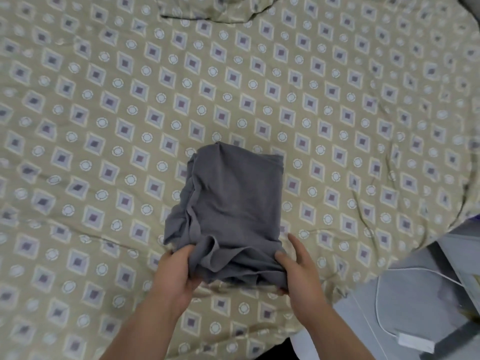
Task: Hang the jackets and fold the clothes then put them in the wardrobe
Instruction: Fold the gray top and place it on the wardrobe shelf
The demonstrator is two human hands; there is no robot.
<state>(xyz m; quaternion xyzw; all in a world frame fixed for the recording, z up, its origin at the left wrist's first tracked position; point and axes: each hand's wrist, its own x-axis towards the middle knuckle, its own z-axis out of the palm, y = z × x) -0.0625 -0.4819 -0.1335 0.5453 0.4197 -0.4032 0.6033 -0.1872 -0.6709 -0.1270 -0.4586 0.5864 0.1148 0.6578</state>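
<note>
A folded grey garment (228,203) lies in the middle of the bed, its near edge bunched and lifted. My left hand (176,276) grips that near edge at its left corner, with the thumb on top of the cloth. At the right corner my right hand (298,271) holds the same edge, thumb pressed on top and fingers under the fold. No jacket, hanger or wardrobe is in view.
The bed is covered by a beige sheet (104,126) with a diamond and circle pattern. A rumpled fold of the same cloth lies at the top (220,11). At the lower right the bed ends; a white cable (379,302) and charger (415,342) lie on the grey floor.
</note>
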